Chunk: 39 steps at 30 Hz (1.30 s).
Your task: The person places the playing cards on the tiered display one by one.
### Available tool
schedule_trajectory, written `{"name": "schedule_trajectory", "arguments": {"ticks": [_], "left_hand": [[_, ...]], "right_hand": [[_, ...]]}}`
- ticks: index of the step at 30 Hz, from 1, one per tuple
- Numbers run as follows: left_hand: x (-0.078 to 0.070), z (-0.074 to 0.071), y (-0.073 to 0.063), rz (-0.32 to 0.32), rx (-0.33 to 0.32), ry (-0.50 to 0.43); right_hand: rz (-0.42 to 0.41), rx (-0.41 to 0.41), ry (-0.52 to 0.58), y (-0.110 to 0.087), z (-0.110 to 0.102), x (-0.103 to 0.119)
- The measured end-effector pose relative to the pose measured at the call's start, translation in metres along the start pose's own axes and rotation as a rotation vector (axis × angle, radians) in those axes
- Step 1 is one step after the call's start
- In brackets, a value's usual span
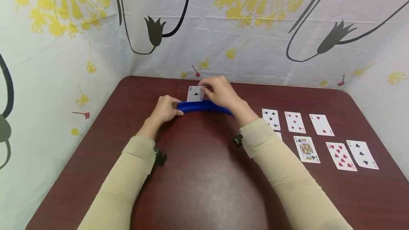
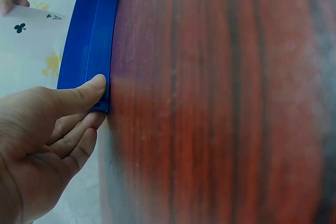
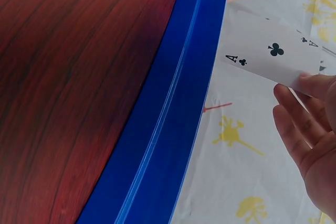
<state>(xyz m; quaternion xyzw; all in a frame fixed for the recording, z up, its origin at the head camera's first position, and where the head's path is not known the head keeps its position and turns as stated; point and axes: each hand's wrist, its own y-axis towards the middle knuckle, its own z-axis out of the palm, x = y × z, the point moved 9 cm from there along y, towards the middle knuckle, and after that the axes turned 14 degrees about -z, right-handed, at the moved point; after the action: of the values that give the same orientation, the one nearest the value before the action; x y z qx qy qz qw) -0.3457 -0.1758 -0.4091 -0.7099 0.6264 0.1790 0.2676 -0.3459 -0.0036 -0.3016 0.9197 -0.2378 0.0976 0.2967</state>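
In the head view my left hand (image 1: pixel 163 109) pinches the left end of a curved blue card holder (image 1: pixel 204 106) on the table. The left wrist view shows its thumb on top of the holder (image 2: pixel 90 30) and fingers beneath the end. My right hand (image 1: pixel 220 89) pinches an ace of clubs (image 1: pixel 194 95) by its upper right corner, just above and behind the holder. In the right wrist view the ace (image 3: pixel 257 45) is apart from the holder's slot, its face toward me. Whether another card lies behind it, I cannot tell.
On the right of the dark red table (image 1: pixel 204 187) lie several face-up cards, among them a spade card (image 1: pixel 271 119), a two of hearts (image 1: pixel 321 125), a king (image 1: pixel 306 149) and a three of clubs (image 1: pixel 362 154). My right sleeve partly covers one. A patterned white curtain (image 1: pixel 198 59) borders the back.
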Motion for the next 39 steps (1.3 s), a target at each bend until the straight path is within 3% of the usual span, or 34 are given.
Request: {"name": "schedule_trajectory", "arguments": {"ticks": [12, 39], "left_hand": [[-0.006, 0.002, 0.002, 0.045, -0.005, -0.002], [-0.01, 0.009, 0.001, 0.036, 0.007, 0.017]], "right_hand": [[0.007, 0.021, -0.06, 0.007, 0.012, 0.004], [0.058, 0.138, -0.065, 0.002, 0.032, 0.002]]}}
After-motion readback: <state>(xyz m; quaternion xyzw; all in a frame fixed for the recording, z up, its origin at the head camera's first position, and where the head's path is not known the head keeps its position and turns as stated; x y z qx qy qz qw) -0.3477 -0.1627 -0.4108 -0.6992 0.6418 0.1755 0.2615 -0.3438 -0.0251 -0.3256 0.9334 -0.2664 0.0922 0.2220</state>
